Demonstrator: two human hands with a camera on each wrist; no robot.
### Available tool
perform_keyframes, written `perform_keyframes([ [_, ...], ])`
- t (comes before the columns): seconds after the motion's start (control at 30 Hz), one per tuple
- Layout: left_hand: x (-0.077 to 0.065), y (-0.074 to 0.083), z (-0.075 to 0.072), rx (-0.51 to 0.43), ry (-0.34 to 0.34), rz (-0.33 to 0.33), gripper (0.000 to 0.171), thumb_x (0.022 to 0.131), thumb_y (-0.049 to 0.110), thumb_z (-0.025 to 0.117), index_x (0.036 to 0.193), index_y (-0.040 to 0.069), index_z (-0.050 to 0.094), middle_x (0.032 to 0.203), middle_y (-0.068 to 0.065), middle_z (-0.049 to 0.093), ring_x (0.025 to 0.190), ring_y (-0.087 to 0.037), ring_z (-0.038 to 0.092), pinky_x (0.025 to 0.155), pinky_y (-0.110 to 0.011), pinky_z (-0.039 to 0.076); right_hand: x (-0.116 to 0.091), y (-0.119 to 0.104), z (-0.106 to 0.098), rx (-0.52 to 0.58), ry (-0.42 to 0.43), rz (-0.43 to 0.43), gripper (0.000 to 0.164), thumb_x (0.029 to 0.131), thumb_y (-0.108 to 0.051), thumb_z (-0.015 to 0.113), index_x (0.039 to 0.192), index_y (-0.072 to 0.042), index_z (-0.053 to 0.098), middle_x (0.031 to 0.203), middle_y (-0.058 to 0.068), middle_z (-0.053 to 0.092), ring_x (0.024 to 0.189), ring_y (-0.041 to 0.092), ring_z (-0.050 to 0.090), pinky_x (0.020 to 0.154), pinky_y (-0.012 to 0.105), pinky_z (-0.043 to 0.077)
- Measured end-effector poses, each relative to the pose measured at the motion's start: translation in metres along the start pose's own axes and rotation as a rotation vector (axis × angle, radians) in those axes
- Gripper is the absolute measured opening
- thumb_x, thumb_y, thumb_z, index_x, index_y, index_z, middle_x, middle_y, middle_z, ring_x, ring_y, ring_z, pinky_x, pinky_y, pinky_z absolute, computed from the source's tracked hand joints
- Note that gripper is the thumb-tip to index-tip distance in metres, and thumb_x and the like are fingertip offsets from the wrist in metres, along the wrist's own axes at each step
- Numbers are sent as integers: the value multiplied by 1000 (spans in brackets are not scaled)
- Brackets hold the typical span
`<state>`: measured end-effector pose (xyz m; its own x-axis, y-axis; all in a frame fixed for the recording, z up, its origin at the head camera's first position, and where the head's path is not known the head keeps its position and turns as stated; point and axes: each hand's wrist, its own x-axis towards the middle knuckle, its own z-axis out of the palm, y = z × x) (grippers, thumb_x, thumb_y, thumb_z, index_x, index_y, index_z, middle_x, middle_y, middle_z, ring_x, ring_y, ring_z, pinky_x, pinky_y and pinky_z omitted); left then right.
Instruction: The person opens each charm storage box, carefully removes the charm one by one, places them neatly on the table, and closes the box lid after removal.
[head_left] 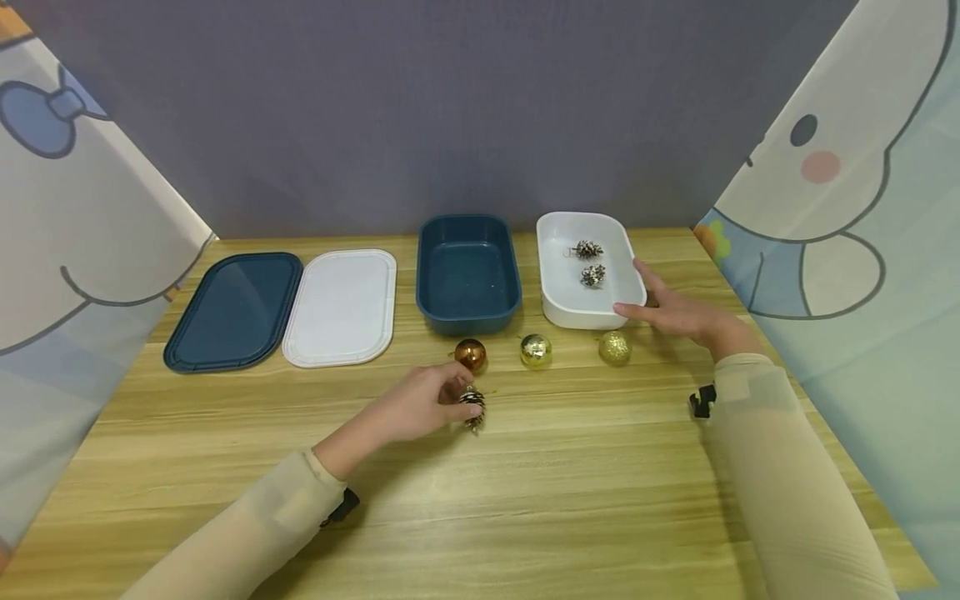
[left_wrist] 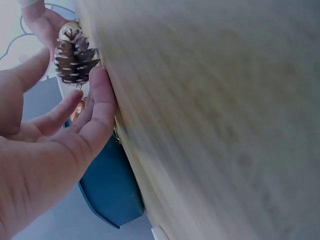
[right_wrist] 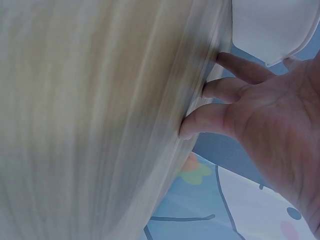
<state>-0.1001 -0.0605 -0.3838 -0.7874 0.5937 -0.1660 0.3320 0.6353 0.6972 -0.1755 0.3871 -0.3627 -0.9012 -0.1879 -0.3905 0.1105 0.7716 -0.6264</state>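
Fingers and thumb of my left hand (head_left: 420, 404) spread around a brown pinecone (head_left: 472, 406) with white-tipped scales on the table. The left wrist view shows this pinecone (left_wrist: 75, 60) between the thumb and the fairly straight fingers, with a slim gap on the thumb side. My right hand (head_left: 675, 315) is at the near right corner of a white container (head_left: 555, 292), thumb right at the rim. In the right wrist view its extended fingers (right_wrist: 210, 120) reach down to the tabletop. Two small pinecones (head_left: 588, 249) lie inside this white container.
A dark blue container (head_left: 468, 312) stands left of the white one. Before them sit a copper ball (head_left: 471, 355), a shiny gold ball (head_left: 536, 351) and a glittery gold ball (head_left: 615, 348). A dark blue lid (head_left: 236, 308) and a white lid (head_left: 341, 307) lie at left.
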Motion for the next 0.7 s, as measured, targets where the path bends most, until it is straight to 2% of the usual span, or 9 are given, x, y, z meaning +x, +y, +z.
perform_keyframes([
  [0.17,1,-2,1,4,-42,0,63,90,35,88,141,9,60,109,-3,73,96,-14,68,91,-38,57,0,0,1,2,0,0,106,104,-60,58,164,-45,-28,172,34,17,156,57,26,122,78,24],
  [0.33,1,-1,1,17,-70,20,64,92,31,86,145,10,57,108,-5,70,95,-15,66,91,-38,55,-1,-1,1,4,-2,-6,106,104,-60,58,164,-44,-28,173,34,16,157,56,26,123,77,24],
  [0.57,7,4,5,58,-80,36,70,93,38,85,150,10,54,107,-4,69,95,-16,64,90,-40,55,-1,-1,1,13,-1,-15,106,105,-58,58,164,-43,-29,174,33,11,157,57,23,123,78,23],
  [0.7,11,11,9,77,-83,22,71,92,39,85,150,9,55,111,-5,70,101,-19,65,95,-44,55,-1,-2,1,6,-3,-13,107,105,-59,58,164,-41,-30,173,35,13,157,58,23,122,78,23],
])
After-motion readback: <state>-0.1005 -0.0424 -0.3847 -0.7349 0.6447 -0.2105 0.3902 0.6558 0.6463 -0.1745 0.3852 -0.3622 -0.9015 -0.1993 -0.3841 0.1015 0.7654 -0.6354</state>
